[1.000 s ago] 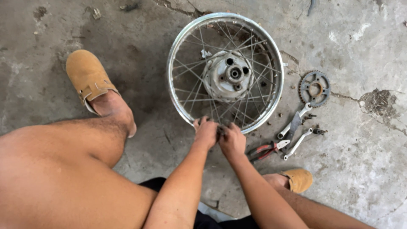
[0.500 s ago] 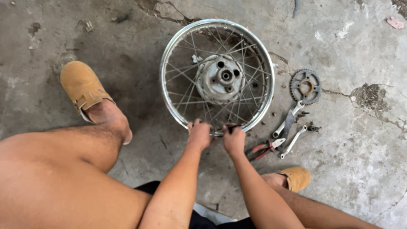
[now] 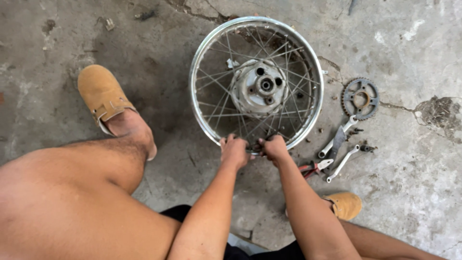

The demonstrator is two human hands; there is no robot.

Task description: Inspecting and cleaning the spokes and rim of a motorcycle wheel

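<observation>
Both hands are down on the near rim of the spoked wheel [image 3: 256,82], which lies flat on the concrete floor [image 3: 57,29]. The left hand [image 3: 234,151] curls its fingers over the rim; the right hand [image 3: 274,148] is closed just beside it, on the rim or a spoke end, hard to tell which. To the right lie a toothed sprocket [image 3: 360,98], two wrenches [image 3: 337,142] and red-handled pliers [image 3: 313,168].

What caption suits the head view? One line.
Both hands, left hand and right hand, grip the near rim of a spoked wheel on concrete.
</observation>
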